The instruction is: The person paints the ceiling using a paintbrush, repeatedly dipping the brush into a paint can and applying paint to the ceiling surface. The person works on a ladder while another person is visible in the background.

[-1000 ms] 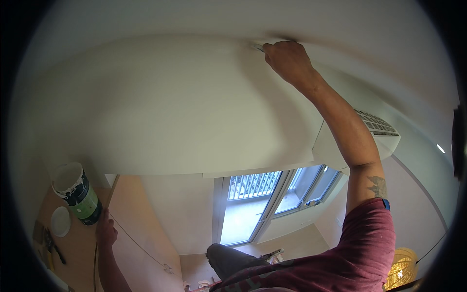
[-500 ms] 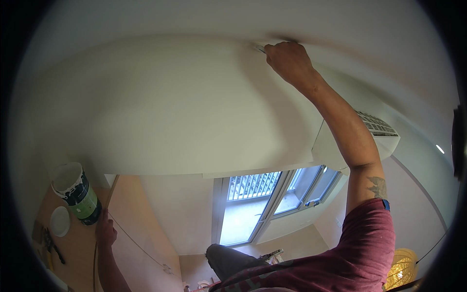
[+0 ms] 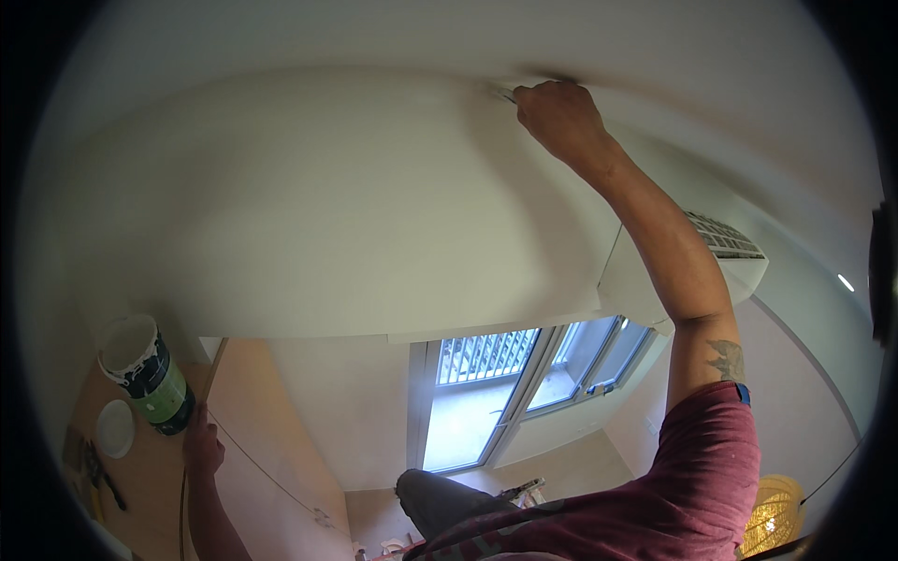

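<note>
My right hand (image 3: 563,122), at 1 o'clock, is closed on a small tool (image 3: 507,95), just past 12 o'clock by the top of the wall (image 3: 355,206). My left hand (image 3: 203,449), at 8 o'clock, touches the cupboard (image 3: 267,430) edge, but I cannot tell if it grips. The bucket (image 3: 162,385) is just beside that hand, at its 11 o'clock.
</note>
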A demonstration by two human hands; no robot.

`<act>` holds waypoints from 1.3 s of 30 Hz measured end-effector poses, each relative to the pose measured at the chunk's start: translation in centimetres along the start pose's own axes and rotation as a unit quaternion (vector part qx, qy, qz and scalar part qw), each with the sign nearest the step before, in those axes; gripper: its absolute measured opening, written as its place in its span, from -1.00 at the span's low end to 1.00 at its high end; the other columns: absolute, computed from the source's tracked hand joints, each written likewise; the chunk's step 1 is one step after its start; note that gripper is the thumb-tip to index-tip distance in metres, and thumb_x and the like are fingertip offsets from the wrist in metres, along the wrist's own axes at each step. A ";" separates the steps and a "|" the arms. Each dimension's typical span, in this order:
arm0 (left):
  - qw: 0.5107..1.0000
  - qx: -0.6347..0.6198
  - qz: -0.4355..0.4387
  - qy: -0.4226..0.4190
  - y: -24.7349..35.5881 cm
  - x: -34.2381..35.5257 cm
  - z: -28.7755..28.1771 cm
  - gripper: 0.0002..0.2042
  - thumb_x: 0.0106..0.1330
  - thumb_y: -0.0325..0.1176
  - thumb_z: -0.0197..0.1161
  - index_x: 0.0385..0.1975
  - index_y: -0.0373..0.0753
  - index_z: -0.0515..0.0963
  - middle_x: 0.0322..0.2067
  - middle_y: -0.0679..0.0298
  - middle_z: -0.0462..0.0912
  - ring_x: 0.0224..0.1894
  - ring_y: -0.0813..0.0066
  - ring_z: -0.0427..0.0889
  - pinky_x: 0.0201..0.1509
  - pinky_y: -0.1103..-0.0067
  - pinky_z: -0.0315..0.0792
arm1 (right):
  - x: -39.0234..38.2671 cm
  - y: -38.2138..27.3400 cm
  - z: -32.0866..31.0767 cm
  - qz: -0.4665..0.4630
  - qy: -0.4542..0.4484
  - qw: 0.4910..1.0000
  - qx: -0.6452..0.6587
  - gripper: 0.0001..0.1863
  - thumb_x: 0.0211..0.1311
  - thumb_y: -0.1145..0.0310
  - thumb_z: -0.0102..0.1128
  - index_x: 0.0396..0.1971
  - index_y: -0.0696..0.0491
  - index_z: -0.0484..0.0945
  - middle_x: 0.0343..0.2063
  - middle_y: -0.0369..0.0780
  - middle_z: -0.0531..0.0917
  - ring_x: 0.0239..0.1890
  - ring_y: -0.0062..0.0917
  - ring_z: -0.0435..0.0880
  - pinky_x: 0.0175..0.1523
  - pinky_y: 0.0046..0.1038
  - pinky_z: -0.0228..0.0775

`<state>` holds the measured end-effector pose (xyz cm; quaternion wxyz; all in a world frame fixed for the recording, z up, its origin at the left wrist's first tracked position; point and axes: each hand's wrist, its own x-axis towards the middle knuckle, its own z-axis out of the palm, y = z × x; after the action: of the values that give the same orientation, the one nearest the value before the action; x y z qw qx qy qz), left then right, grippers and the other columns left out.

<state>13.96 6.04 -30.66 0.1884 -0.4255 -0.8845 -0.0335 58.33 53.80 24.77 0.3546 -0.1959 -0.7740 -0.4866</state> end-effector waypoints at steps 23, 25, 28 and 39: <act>1.000 -0.017 -0.005 0.013 -0.1 -0.1 0.7 -0.81 0.17 -0.50 0.27 -0.27 -0.48 0.64 0.47 -0.08 0.20 0.55 -0.04 0.14 0.58 0.27 0.18 | -1.9 2.1 -0.3 0.043 -0.062 0.997 -0.028 -0.88 0.26 0.42 0.18 -0.42 0.08 0.65 -0.51 -0.12 0.69 -0.40 -0.24 0.71 -0.26 -0.19 0.57; 1.000 -0.017 -0.005 0.021 -0.3 -0.2 1.0 -0.81 0.17 -0.50 0.27 -0.28 -0.49 0.64 0.47 -0.08 0.21 0.55 -0.04 0.15 0.58 0.27 0.19 | -2.1 2.1 -0.6 0.054 -0.069 0.996 -0.036 -0.88 0.27 0.41 0.18 -0.42 0.08 0.66 -0.52 -0.14 0.69 -0.41 -0.26 0.70 -0.26 -0.19 0.56; 0.999 -0.018 0.000 0.027 -0.3 -0.2 1.2 -0.81 0.16 -0.50 0.28 -0.29 -0.49 0.64 0.46 -0.09 0.23 0.54 -0.05 0.17 0.57 0.27 0.20 | -3.0 0.4 -2.6 0.002 0.023 0.996 0.087 -0.91 0.29 0.39 0.22 -0.32 0.05 0.67 -0.53 -0.17 0.67 -0.43 -0.27 0.69 -0.28 -0.19 0.53; 0.999 -0.023 0.004 0.032 0.1 -0.1 0.2 -0.82 0.13 -0.54 0.28 -0.30 -0.50 0.64 0.44 -0.09 0.27 0.52 -0.06 0.20 0.56 0.27 0.22 | 1.2 -2.3 -0.5 -0.065 0.069 0.993 0.073 -0.96 0.30 0.44 0.24 -0.29 0.05 0.62 -0.64 -0.20 0.59 -0.54 -0.30 0.59 -0.32 -0.24 0.46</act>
<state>14.05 6.13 -30.88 0.2068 -0.4316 -0.8755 -0.0670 56.23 52.27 24.36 0.3880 -0.0850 -0.7923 -0.4632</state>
